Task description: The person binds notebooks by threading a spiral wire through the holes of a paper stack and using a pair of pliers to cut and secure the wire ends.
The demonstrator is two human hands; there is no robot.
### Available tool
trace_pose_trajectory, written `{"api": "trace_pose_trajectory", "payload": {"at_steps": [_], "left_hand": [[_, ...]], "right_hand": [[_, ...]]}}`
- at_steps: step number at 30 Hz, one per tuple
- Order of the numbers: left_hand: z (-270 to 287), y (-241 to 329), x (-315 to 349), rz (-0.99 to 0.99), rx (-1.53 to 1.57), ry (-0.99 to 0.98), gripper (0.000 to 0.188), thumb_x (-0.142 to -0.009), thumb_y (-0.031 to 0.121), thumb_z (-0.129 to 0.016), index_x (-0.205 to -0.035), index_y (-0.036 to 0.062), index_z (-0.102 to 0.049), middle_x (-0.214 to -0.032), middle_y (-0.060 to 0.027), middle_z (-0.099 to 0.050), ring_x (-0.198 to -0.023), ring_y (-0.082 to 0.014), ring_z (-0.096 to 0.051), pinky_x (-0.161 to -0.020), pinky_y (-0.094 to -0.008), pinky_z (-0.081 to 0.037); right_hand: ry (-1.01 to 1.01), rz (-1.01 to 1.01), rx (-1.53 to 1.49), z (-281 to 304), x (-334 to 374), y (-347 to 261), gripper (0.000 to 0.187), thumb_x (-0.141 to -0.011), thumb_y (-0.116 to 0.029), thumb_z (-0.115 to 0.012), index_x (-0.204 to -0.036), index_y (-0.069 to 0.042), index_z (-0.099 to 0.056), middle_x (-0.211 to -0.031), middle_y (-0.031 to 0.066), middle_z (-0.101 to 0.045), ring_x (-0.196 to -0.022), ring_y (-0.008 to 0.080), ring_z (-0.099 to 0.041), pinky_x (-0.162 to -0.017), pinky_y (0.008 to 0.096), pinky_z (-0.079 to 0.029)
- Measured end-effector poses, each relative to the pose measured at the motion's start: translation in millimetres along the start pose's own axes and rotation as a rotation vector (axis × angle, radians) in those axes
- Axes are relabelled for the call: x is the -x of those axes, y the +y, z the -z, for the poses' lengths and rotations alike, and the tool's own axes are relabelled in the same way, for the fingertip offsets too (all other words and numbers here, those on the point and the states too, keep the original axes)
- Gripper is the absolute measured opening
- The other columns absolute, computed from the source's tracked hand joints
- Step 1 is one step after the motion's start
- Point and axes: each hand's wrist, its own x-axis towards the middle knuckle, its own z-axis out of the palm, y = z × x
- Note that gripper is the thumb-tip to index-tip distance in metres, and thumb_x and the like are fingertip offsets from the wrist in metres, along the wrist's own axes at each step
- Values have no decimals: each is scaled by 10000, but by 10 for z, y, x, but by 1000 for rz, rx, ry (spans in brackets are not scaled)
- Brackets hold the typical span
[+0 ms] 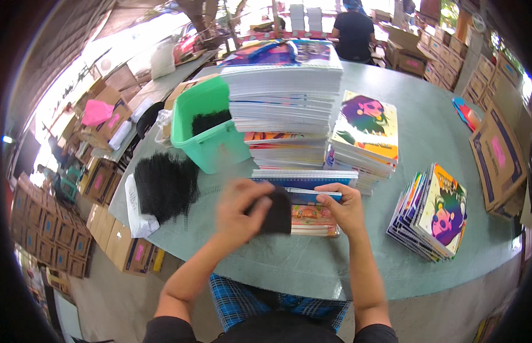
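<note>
- While your right hand [347, 207] pinches a thin notebook [305, 191] above the worktop [312, 264], your left hand [241, 212] blurs beside a black bundle [278, 214]; its grip I cannot tell.
- The notebook pile [430, 214] at right looks finished.
- The tall stack [284, 88] seems left to do.

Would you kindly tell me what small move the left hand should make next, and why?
I would probably bring the left hand to the left end of the thin booklet to steady it: the right hand pinches only its right end, and the left hand is close by, beside a black bunch, though blur hides what its fingers hold.
</note>
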Motion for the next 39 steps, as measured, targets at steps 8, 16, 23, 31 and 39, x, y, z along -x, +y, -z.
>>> {"api": "trace_pose_trajectory", "payload": {"at_steps": [8,16,23,31,39], "left_hand": [[-210,-2,23,-24,115,-138,290,-761,5,-646,-1042,24,-578,-960,-80,-564,-887,-182,-566,-793,-307,-465],[-728,-82,793,107,244,-507,286,-764,96,-673,-1038,75,-591,-978,-116,-548,-922,-285,-550,-813,-363,-459],[-355,105,144,-150,-237,-14,245,-746,156,-672,-976,95,-611,-963,-82,-549,-911,-250,-533,-776,-381,-399],[-166,-69,-29,-202,-264,-229,243,-714,106,-655,-947,85,-593,-853,-41,-586,-857,-253,-527,-774,-370,-390],[-77,-121,-67,-210,-202,-179,194,-745,135,-663,-912,66,-593,-863,-69,-593,-827,-259,-536,-720,-359,-394]], "right_hand": [[5,37,-55,-10,2,41,179,-812,-123,-696,-958,-22,-669,-813,-9,-638,-698,29,-521,-603,178,-427],[-25,128,41,-21,51,42,140,-789,-87,-691,-914,-27,-666,-836,38,-668,-717,89,-600,-619,232,-478],[-22,704,932,-330,102,-422,273,-722,-75,-641,-992,-67,-605,-923,57,-617,-868,246,-584,-783,358,-431],[96,735,1064,-455,33,-312,196,-714,-141,-640,-903,-98,-606,-821,34,-563,-761,216,-545,-669,332,-393],[-16,731,1122,-457,30,-224,266,-682,-117,-626,-947,-96,-614,-838,28,-561,-775,209,-546,-672,326,-403]]}}
